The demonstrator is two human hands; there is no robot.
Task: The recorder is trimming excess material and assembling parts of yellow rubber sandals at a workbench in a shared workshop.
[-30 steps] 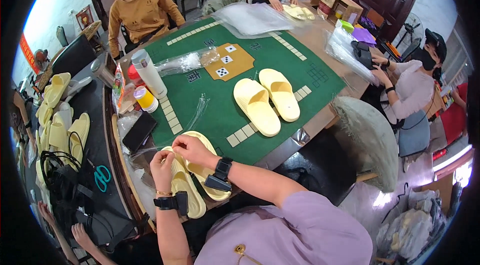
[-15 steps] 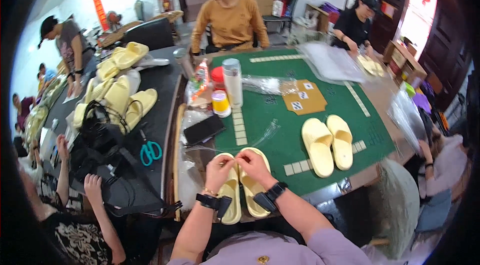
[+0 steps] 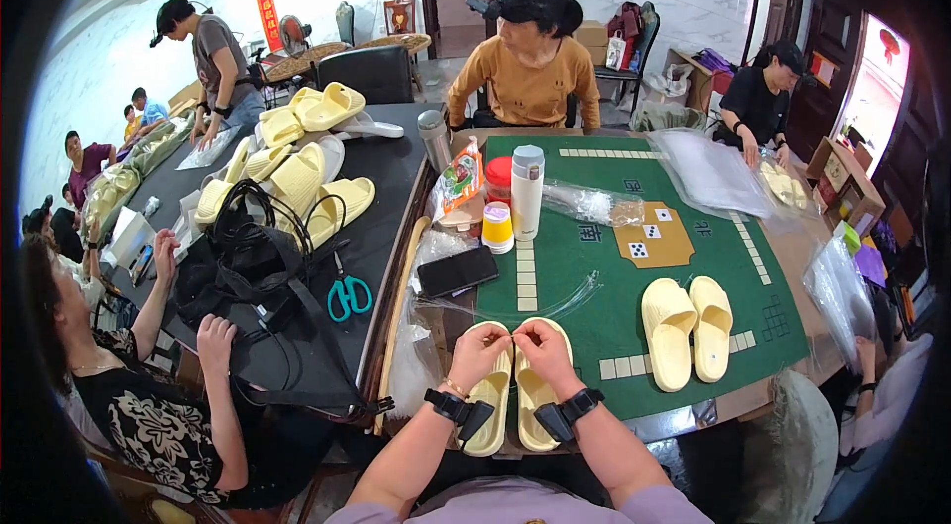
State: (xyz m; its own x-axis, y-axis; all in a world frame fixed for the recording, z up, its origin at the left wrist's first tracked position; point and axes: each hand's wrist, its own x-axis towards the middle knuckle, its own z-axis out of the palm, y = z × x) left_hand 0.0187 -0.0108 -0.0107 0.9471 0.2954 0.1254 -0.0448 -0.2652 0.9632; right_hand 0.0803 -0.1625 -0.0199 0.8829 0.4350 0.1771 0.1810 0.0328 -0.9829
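A pair of pale yellow slippers lies side by side at the near table edge, the left slipper (image 3: 488, 425) and the right slipper (image 3: 535, 422) set slightly apart. Over their toe straps, my left hand (image 3: 477, 359) and my right hand (image 3: 548, 356) meet with fingertips pinched together. Whatever is between the fingers is too small to make out. Thin clear plastic strands (image 3: 570, 303) lie just beyond my hands. To the right, a second pair of yellow slippers (image 3: 670, 331) rests on the green mat (image 3: 584, 336). A black phone (image 3: 458, 272) lies beyond my left hand.
Behind the phone stand a white bottle (image 3: 528, 197), a yellow cup (image 3: 497, 230) and a red-lidded jar (image 3: 498, 174). The dark table at left holds heaped slippers (image 3: 297, 177), black straps (image 3: 238, 262) and teal scissors (image 3: 349, 297). Clear bags (image 3: 703, 167) lie far right. Several people surround both tables.
The view has shifted, so the scene sits farther right and lower in the picture. My hands stay pinched together over the same slippers.
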